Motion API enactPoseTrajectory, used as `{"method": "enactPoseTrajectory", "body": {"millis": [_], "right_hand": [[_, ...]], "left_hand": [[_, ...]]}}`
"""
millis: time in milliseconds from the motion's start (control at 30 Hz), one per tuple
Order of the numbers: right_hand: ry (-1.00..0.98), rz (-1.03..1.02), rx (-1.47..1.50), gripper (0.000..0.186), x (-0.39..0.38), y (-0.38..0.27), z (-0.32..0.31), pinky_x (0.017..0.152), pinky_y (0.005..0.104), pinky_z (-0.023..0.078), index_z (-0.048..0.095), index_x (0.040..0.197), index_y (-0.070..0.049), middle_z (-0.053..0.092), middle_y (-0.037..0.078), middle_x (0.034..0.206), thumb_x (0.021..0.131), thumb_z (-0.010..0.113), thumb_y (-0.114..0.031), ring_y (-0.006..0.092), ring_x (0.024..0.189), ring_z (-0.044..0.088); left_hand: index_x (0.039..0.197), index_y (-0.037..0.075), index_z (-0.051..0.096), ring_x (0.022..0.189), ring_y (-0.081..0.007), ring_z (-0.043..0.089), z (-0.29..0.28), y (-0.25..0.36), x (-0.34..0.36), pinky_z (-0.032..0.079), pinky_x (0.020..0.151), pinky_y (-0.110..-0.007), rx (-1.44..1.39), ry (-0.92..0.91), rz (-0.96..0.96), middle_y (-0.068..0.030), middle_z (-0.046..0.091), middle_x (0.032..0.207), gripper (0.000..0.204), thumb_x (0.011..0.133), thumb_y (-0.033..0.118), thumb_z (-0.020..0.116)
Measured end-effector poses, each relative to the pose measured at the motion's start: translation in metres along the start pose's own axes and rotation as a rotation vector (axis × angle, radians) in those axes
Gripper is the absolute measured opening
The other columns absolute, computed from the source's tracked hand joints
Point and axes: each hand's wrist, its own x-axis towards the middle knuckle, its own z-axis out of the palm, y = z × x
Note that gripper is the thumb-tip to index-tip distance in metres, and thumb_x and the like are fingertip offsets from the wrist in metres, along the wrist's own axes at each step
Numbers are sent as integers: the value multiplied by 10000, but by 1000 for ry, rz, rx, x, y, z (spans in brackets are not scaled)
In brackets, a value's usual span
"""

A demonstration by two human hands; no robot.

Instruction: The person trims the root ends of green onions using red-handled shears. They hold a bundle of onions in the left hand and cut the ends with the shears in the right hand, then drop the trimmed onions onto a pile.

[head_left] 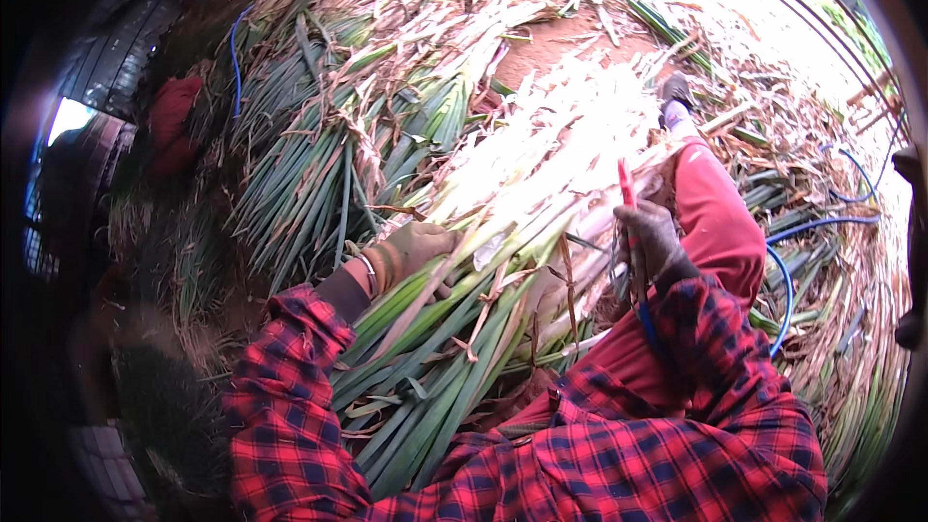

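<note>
A big heap of green onions (416, 358) lies before me, green leaves toward my body and pale stalks away, washed out by bright light. My left hand (411, 253), in a tan glove, closes round some leaves at the heap's left side. In my right hand (650, 237), which wears a dark glove, is a slim tool with a red end (625, 182) pointing up and away from me. A bluish part of it seems to show below the hand; its exact kind cannot be made out. The right hand is above the stalks, beside my right leg.
More green onions (300, 145) are piled on the far left. Dry leaves and stalks (831, 367) cover the right side, with blue cords (785, 300) among them. My outstretched leg in red trousers (713, 217) borders the heap. Bare reddish soil (551, 46) shows beyond.
</note>
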Motion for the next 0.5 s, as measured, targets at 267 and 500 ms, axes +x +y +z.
{"method": "enactPoseTrajectory", "body": {"millis": [267,500], "right_hand": [[-189,51,-9,251,-22,-10,25,402,253,413,615,1031,-21,525,-3,651,897,688,-220,98,446,488],[-683,411,-69,490,-47,-48,89,485,223,410,547,1269,-24,580,6,808,837,739,-151,70,550,514]], "left_hand": [[950,65,767,848,-284,708,-14,39,5,538,762,-380,980,231,327,-142,750,916,617,873,654,599],[1116,82,652,923,-251,628,-209,-81,152,518,824,-384,446,990,412,-134,653,975,606,707,502,805]]}}
